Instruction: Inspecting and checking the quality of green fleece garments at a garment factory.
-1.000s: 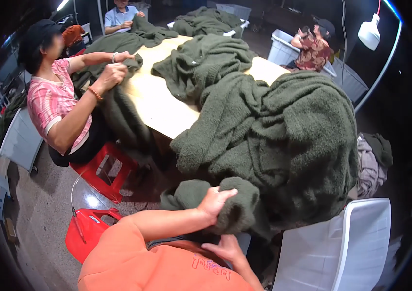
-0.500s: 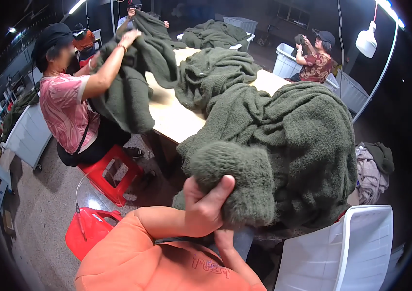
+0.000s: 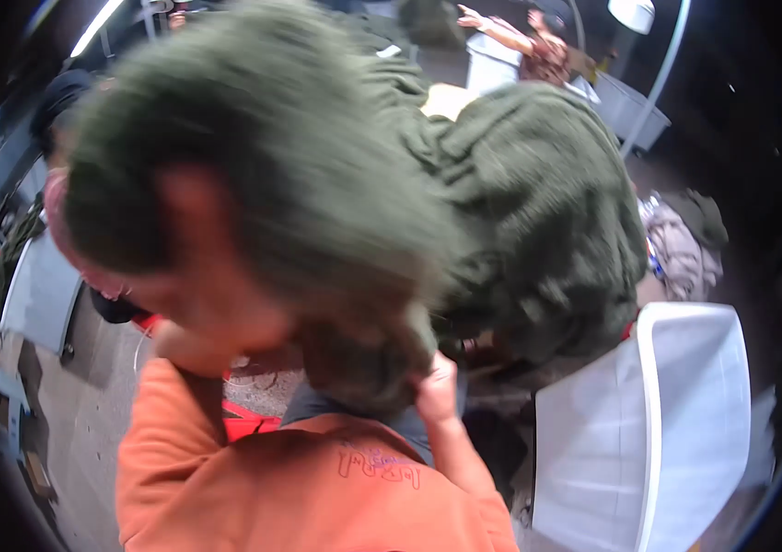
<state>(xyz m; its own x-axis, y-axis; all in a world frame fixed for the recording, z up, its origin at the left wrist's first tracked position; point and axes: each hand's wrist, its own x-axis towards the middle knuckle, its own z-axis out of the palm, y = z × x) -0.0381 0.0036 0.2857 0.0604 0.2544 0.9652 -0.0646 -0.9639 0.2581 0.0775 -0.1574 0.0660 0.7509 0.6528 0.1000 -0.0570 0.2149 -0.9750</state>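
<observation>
A dark green fuzzy knit garment (image 3: 317,175) fills the upper left and middle, badly smeared by motion. My left hand (image 3: 197,212) is raised against it and carries it up; its fingers are blurred. Lower down, in front of my lap, my right hand (image 3: 437,385) is closed on a hanging end of the same garment. The stretch of cloth between the two hands is bunched and blurred. Just beyond, a large heap of dark green knitwear (image 3: 547,212) bulges over the table's near side.
At the lower right stands a white plastic bin (image 3: 593,432). Grey and dark cloth (image 3: 681,244) is piled beyond it. A co-worker in pink (image 3: 59,216) is mostly hidden at left; another person (image 3: 543,55) reaches out at the far right. A white cart (image 3: 41,290) stands at left.
My left hand has swung up and left with the garment, which was rolled in front of me and now spreads out. The right hand, hidden low before, now shows gripping it. The view has shifted.
</observation>
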